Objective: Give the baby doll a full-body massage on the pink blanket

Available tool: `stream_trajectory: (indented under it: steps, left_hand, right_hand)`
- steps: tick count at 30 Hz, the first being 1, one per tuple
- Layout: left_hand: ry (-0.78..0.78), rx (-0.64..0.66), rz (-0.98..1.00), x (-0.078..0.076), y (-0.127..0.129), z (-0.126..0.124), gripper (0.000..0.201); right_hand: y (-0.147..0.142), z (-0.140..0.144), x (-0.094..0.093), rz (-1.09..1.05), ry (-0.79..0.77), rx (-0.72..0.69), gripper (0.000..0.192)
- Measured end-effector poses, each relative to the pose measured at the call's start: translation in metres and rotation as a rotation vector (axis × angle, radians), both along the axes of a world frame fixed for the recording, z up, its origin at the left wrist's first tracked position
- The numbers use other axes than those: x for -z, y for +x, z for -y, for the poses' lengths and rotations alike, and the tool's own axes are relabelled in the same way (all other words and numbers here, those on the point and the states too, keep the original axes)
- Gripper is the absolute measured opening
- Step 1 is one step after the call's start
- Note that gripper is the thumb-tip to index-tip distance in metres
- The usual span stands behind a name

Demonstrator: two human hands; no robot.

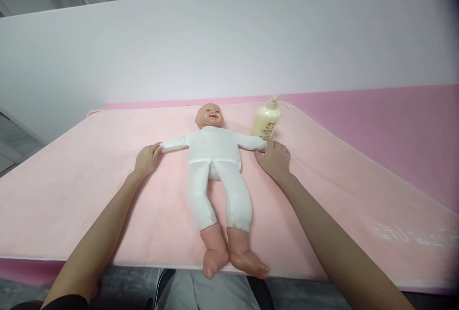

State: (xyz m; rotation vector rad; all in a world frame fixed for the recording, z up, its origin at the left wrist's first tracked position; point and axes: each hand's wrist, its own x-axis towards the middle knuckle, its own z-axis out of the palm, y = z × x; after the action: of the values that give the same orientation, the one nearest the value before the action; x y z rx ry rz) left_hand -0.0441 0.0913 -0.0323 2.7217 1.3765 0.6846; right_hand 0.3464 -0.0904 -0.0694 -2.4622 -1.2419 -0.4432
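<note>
A baby doll with a white cloth body and bare plastic head and feet lies on its back, its arms stretched out sideways. My left hand is closed around the end of the doll's arm at the left. At the other side my right hand grips the end of the opposite arm, hiding the doll's hand there. Just beyond my right hand stands a pale yellow pump bottle. The doll's feet reach the near edge of the pink towel.
Beneath the towel is a pink padded surface, showing at the right and back. A white partition wall rises behind it. The table's near edge runs just in front of my lap.
</note>
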Motion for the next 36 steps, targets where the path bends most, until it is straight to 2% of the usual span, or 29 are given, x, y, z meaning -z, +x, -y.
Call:
stream_trajectory:
  steps: [7,18,22,27,36]
  left_hand:
    - [0.010,-0.020,-0.005,0.000,0.001,-0.001,0.051]
    - [-0.070,-0.020,0.085,-0.003,0.002,0.002,0.054]
    - [-0.083,0.049,0.028,-0.001,0.000,-0.002,0.053]
    - [-0.015,-0.002,-0.092,0.006,0.003,0.000,0.058]
    - [0.003,-0.006,-0.089,0.008,0.004,0.001,0.055]
  right_hand:
    - [0.003,-0.002,0.005,0.023,0.016,0.002,0.049]
    - [0.000,0.000,0.001,0.017,-0.012,0.009,0.048]
    - [0.000,0.000,0.001,0.013,-0.001,0.004,0.049]
    - [0.000,-0.001,0.001,0.006,0.012,0.001,0.050]
    - [-0.001,0.000,-0.001,0.009,-0.012,0.016,0.050]
